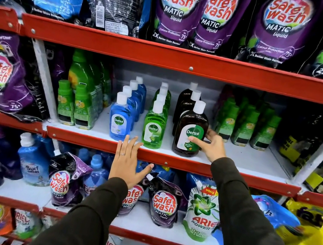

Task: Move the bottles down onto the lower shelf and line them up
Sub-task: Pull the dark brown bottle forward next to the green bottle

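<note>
Right hand at the front brown Dettol bottle, left hand spread flat over the shelf edge.

On the middle shelf (236, 157) stand three rows of white-capped Dettol bottles running from near to far: a blue row whose front bottle (120, 120) is on the left, a green row fronted by a bottle (153, 129) in the middle, and a brown row on the right. The right hand (210, 145) touches the front brown Dettol bottle (190, 131), thumb across its label and fingers curled behind its right side, but whether the grip is closed cannot be told. The left hand (127, 161) holds nothing, fingers wide and extended over the red shelf lip (192, 164), just below the blue and green front bottles. Both arms wear dark sleeves. On the lower shelf (139, 220), Safe Wash pouches (163, 202) and an Ariel pouch (201, 213) stand near the front.
</note>
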{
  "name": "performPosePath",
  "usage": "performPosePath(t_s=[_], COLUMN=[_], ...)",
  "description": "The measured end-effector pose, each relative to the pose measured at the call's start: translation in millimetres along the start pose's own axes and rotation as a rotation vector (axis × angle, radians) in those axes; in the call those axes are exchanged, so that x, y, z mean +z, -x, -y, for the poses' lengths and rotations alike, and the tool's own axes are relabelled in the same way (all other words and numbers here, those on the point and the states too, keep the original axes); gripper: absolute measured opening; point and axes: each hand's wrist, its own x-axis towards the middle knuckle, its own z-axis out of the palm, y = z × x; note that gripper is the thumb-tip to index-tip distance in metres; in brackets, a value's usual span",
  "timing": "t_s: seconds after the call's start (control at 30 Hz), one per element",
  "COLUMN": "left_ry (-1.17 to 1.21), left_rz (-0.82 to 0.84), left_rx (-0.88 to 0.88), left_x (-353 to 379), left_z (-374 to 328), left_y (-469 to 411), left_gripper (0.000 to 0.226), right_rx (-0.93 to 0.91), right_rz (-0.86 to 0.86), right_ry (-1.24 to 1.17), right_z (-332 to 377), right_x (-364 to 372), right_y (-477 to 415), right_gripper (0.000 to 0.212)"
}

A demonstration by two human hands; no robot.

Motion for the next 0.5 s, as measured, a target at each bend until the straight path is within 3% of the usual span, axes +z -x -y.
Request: performPosePath(t_s=[0.13,0.27,0.37,0.5], left_ry=[0.258,0.409,0.693,1.019], left_rz=[-0.090,-0.165,-0.034,0.136], left_rx=[-0.029,0.085,0.082,-0.183], left_x=[-8,-21,-23,-23], left_z=[-17,-56,-93,-134], left_y=[1,-14,-32,-55], left_gripper=[0.064,0.053,0.065,0.087], right_rx=[-0.006,0.023,0.084,0.180], right_rz=[0.028,0.032,-0.033,-0.069], right_ry=[0.005,-0.006,-0.176,-0.413], right_z=[0,-6,-5,6], right_x=[1,6,14,18], right_y=[1,8,21,35], right_gripper=[0.058,0.071,0.082,0.060])
